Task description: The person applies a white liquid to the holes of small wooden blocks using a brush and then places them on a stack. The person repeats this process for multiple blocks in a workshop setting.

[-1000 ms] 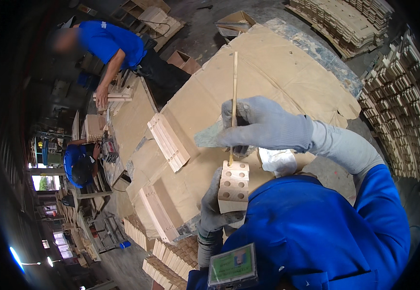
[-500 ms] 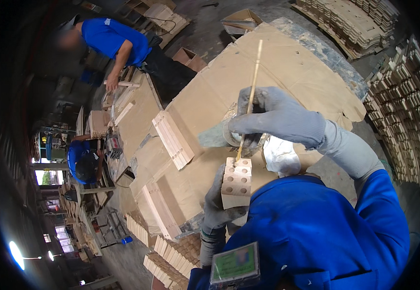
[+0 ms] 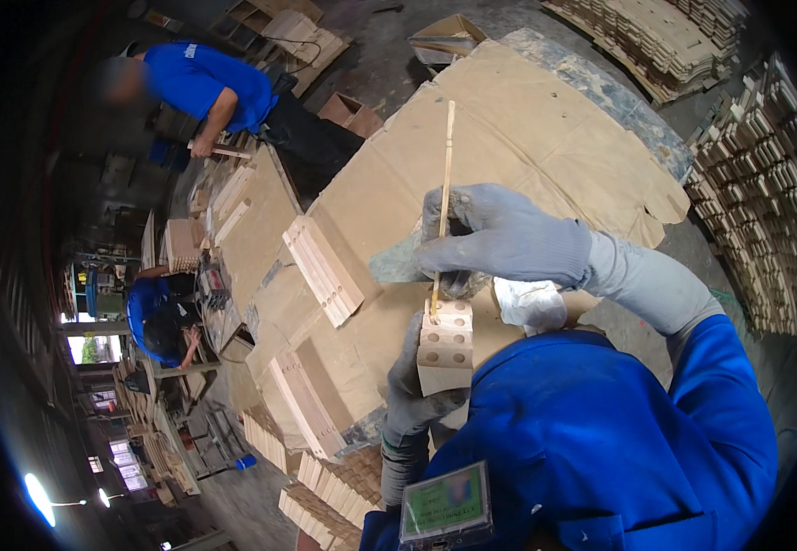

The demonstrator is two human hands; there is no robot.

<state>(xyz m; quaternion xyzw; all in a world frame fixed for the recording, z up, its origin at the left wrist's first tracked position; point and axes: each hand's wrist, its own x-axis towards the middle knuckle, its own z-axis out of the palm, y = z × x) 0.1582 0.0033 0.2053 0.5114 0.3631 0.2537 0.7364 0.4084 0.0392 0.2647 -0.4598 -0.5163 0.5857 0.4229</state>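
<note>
In a grey glove, my left hand (image 3: 405, 390) grips a pale wooden block (image 3: 446, 356) close to my body. Two rows of round dark holes run along the block's upper face. My right hand (image 3: 509, 234), gloved too, pinches a thin wooden stick (image 3: 449, 147) that stands almost upright. Its lower tip meets the block at a hole near the far left corner. Beyond the block, partly behind my right fingers, is a grey-green piece (image 3: 397, 262) whose kind I cannot make out. A crumpled white bag or cloth (image 3: 532, 305) lies beside my right wrist.
Brown paper (image 3: 545, 138) covers the table. Two sets of wooden strips (image 3: 322, 271) (image 3: 307, 404) lie on its left side. Stacked wood pieces (image 3: 757, 202) stand at the right, more (image 3: 330, 491) at lower left. A co-worker (image 3: 219, 87) stands far left; another (image 3: 155, 317) works beyond.
My right hand and the stick have shifted left, and the stick's tip now sits at a different hole. The block stays in my left hand. The standing co-worker's hand has moved left.
</note>
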